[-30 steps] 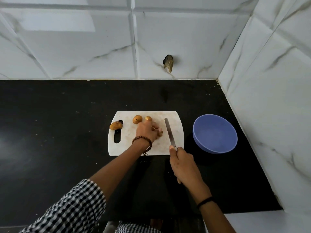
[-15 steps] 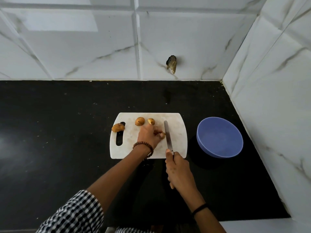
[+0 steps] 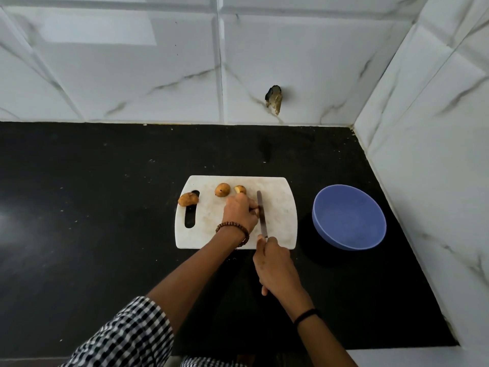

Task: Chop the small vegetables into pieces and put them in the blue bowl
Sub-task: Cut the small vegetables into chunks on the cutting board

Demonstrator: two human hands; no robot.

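Three vegetables (image 3: 221,189) on board (image 3: 280,207); right grip (image 3: 276,266) holds knife (image 3: 262,215).

No readable text, label, brand, number or sign anywhere. Plain surfaces only: white rectangular plastic cutting board (image 3: 280,207), round blue plastic bowl (image 3: 349,218), steel-bladed knife (image 3: 262,215), white marble-veined wall tiles (image 3: 158,75), black stone countertop (image 3: 92,194). Board shows faint stains, no print.
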